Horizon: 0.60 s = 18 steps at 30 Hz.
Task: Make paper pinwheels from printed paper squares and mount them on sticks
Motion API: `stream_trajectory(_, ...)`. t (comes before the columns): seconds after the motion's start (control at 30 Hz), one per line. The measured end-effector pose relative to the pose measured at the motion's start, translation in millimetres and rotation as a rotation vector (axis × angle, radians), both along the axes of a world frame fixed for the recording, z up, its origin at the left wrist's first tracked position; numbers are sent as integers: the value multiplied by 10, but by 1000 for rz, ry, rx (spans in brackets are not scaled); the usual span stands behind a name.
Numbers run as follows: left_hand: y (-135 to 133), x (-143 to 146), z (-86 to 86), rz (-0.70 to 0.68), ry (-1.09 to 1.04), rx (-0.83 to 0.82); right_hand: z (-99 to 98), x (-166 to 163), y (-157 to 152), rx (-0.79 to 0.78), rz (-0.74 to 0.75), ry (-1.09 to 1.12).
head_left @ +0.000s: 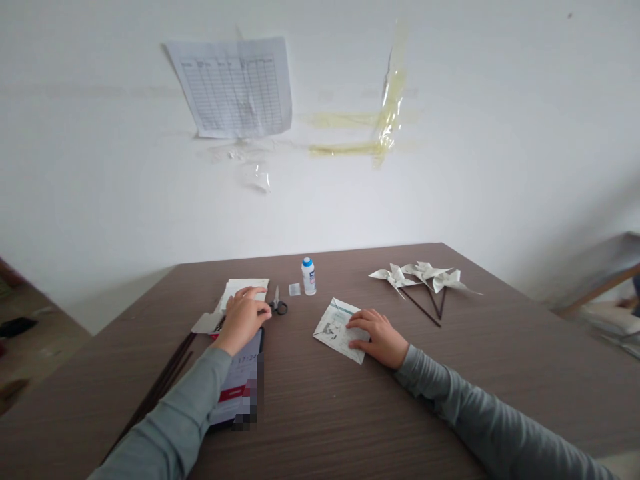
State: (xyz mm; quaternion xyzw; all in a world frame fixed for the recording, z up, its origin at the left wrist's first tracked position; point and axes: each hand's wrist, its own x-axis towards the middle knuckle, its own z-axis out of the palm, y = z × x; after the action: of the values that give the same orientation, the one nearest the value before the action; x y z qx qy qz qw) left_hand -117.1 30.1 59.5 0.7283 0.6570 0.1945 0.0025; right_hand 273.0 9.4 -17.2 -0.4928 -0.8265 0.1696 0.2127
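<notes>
My right hand [379, 338] rests with spread fingers on the right part of a square of printed paper [333, 327], which shows crease lines. Over on the left, my left hand [244, 319] hovers with thumb and fingers apart, and I see nothing between them. Beneath and behind it are a stack of pale paper [233, 288] and a small open box [205, 323], both partly hidden by the hand. Small scissors [278, 305] with dark handles lie just right of its fingertips. A phone or tablet [240, 380] with a lit screen lies under my left wrist.
A white glue bottle with a blue cap [309, 277] stands upright beside a small clear square piece [295, 289]. Several paper pinwheels [425, 275] on dark sticks lie at the back right. Dark sticks [167, 367] lie along the left. A wall [320, 213] rises behind the table [310, 427].
</notes>
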Motion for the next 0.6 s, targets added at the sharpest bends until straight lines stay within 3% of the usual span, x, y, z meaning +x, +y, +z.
stream_trajectory(0.27, 110, -77, -124, 30, 82, -42, 46, -13, -21, -50, -35, -16)
stream_trajectory(0.6, 74, -65, -87, 56, 138, -80, -8, 20, 20, -47, -5, -14)
